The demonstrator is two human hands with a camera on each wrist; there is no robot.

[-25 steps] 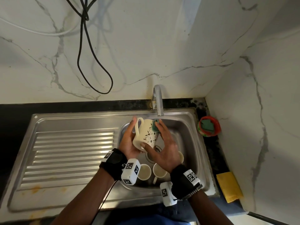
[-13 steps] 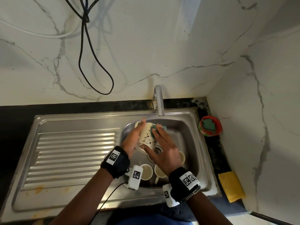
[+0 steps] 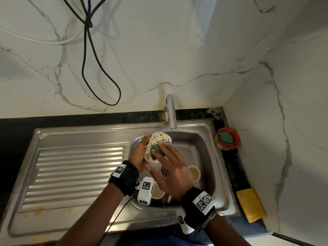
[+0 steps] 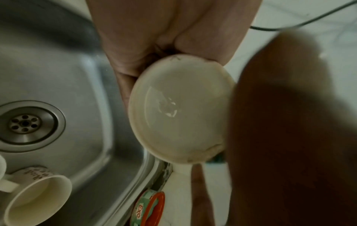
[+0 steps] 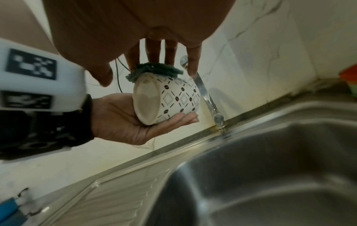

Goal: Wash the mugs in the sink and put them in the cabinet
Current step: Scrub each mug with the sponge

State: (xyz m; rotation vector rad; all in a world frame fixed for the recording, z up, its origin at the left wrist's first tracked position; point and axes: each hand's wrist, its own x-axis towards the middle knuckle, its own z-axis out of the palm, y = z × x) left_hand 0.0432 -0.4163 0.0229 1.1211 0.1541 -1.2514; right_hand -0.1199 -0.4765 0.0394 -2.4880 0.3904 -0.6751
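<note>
L hand (image 3: pixel 139 155) cradled patterned mug (image 3: pixel 159 139) on its side above sink (image 3: pixel 204 157), fingers flat beneath. R hand (image 3: pixel 173 173), fingers straight, pressed green scrub pad (image 3: pixel 156 150) against mug's wall.

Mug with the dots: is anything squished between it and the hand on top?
Yes. A green scrub pad sits between the right hand and the patterned mug, pressed on by flat fingers. The left hand touches the mug directly from below, with nothing visible between them.
</note>
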